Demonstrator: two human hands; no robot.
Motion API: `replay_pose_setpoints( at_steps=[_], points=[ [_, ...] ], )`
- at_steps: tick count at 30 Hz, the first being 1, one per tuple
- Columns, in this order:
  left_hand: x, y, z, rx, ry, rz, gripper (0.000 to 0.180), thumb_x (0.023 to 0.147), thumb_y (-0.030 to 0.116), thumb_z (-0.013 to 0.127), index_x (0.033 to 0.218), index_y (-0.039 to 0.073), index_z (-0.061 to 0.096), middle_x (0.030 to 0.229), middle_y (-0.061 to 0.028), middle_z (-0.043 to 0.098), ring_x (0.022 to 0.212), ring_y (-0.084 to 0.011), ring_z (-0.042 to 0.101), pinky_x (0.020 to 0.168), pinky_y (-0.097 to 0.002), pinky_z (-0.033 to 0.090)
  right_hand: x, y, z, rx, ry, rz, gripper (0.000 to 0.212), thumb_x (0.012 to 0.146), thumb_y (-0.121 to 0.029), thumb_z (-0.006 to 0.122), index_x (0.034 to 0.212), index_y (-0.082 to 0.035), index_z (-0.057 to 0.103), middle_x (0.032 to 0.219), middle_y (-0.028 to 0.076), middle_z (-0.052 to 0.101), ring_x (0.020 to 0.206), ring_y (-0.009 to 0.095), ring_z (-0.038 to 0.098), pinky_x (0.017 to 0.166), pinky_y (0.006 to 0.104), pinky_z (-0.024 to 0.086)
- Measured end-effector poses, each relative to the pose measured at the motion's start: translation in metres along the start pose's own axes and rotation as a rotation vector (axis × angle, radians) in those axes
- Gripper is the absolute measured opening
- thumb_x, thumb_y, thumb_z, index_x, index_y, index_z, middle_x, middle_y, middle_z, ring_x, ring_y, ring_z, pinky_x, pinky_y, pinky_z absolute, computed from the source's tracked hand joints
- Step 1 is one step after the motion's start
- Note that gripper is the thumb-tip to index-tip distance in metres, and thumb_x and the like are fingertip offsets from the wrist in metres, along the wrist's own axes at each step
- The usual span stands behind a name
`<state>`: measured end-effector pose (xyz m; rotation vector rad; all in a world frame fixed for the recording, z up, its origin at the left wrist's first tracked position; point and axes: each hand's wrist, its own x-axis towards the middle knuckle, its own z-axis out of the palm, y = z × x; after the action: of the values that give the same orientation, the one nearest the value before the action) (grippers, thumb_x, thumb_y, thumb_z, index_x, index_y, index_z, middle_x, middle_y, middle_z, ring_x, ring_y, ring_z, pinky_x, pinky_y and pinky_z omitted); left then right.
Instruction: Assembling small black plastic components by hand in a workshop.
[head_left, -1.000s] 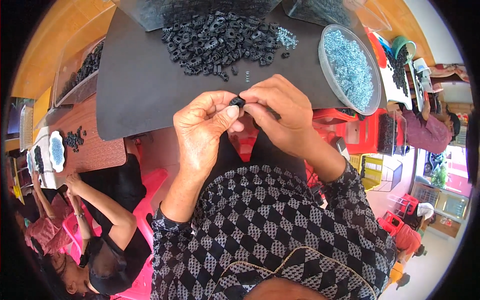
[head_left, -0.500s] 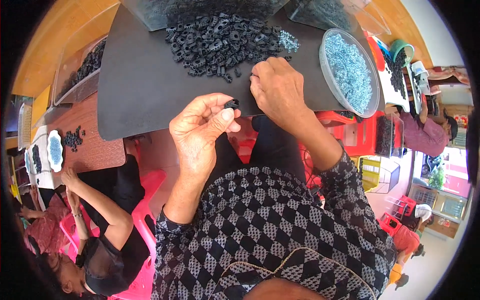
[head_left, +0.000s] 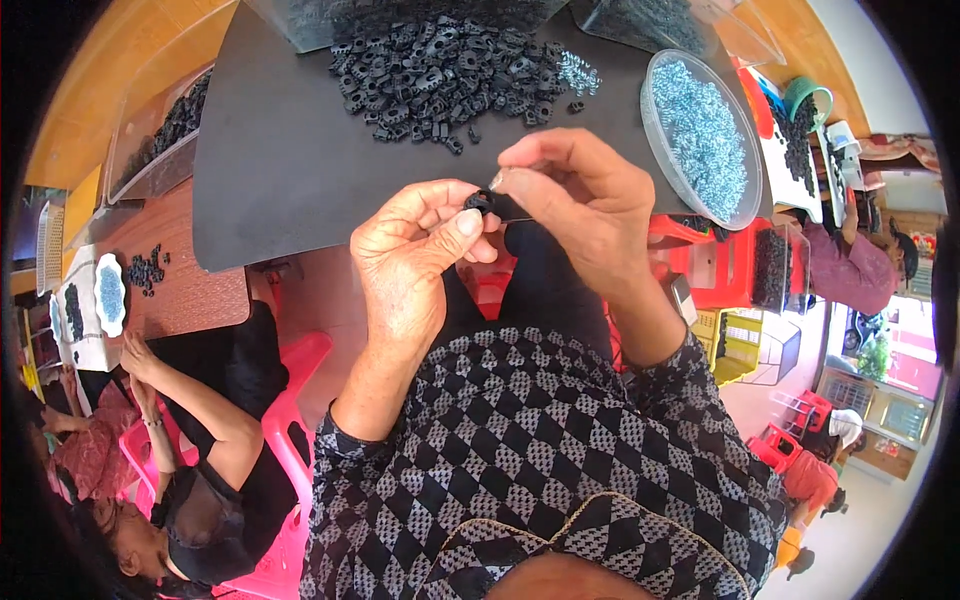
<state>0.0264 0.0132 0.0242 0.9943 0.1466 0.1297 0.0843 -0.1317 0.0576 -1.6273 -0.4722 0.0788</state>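
My left hand [head_left: 405, 240] pinches a small black plastic piece [head_left: 480, 202] with a hole in it, held just off the table's near edge. Close beside it, thumb and forefinger of my right hand [head_left: 595, 205] are pressed together at the piece's upper side. A tiny pale glint shows at those fingertips, too small to name. Beyond my hands, a heap of similar black plastic pieces [head_left: 450, 80] lies on the dark table [head_left: 270, 150]. Right of the heap is a little cluster of shiny, spring-like metal bits [head_left: 578, 73].
A round clear tray [head_left: 651, 130] full of the same bluish metal bits [head_left: 700, 135] stands at the right. Clear bins [head_left: 310, 35] line the far edge. At the left, another person [head_left: 215, 440] sits by a brown table [head_left: 190, 255]. A red stool [head_left: 715, 270] stands right.
My right hand has come from the table by the heap toward my left hand and lifted. The black piece in my left hand has shifted slightly right and turned.
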Motion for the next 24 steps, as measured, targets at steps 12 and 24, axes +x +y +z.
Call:
replay_pose_setpoints(
  at_steps=[12,24],
  points=[
    [-0.004,-0.003,0.007,-0.077,0.051,0.041,0.017,0.081,-0.004,0.062,0.098,-0.006,0.061,0.079,-0.0115,0.066,0.059,-0.0141,0.06,0.056,-0.0237,0.051,-0.007,0.004,0.007,-0.434,0.044,-0.493,0.019,0.072,0.001,0.064,0.091,-0.002,0.064,0.079,0.009,0.061,0.071,0.026,0.058,0.061,0.0334,0.046],
    [-0.002,-0.003,0.002,-0.022,0.101,0.086,0.017,0.081,-0.004,0.063,0.097,-0.007,0.06,0.08,-0.0112,0.064,0.063,-0.0157,0.061,0.056,-0.0249,0.052,0.003,0.016,-0.025,-0.727,0.187,-0.371,0.015,0.074,-0.002,0.063,0.089,-0.003,0.065,0.083,0.011,0.062,0.077,0.028,0.059,0.067,0.036,0.048]
  ],
)
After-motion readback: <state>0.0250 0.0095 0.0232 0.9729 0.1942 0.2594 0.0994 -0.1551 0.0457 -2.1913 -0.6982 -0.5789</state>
